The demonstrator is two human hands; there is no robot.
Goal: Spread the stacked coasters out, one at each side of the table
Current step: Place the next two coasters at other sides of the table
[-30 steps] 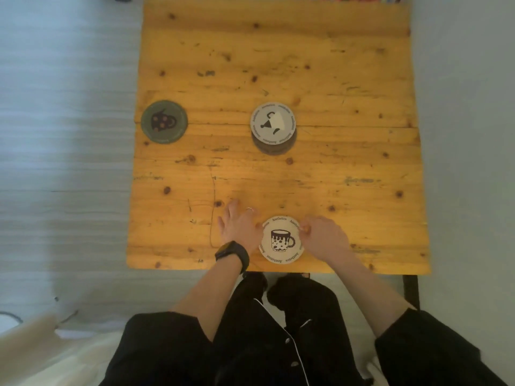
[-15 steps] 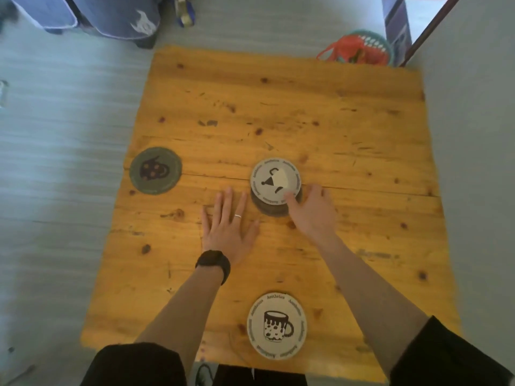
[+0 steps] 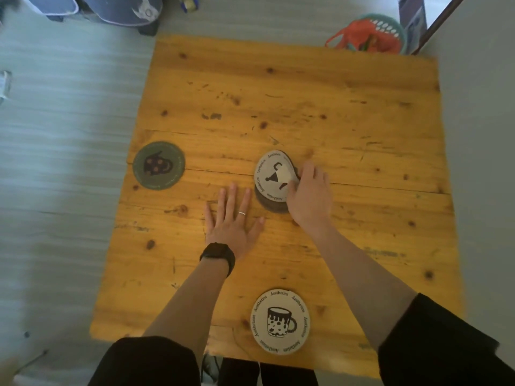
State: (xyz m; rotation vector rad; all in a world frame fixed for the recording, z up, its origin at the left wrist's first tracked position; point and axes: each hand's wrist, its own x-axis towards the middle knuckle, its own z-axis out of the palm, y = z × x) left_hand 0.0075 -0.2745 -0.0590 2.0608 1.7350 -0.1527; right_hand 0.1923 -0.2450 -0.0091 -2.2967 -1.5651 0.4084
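Observation:
A small stack of round coasters sits mid-table. Its top white coaster, printed with a dark figure, is tilted up at its right edge, pinched by my right hand. My left hand lies flat on the wood just left of the stack, fingers spread, holding nothing. A dark green coaster lies at the table's left side. A white coaster with a mug drawing lies at the near edge.
The wooden table fills the view, with grey floor on the left. A teal basket with red contents stands beyond the far right corner. Dark bags lie past the far left corner. A grey wall runs along the right.
Both hands left the mug coaster at the near edge and reached to the centre stack. My right hand has now closed on the top coaster and tipped its right edge up.

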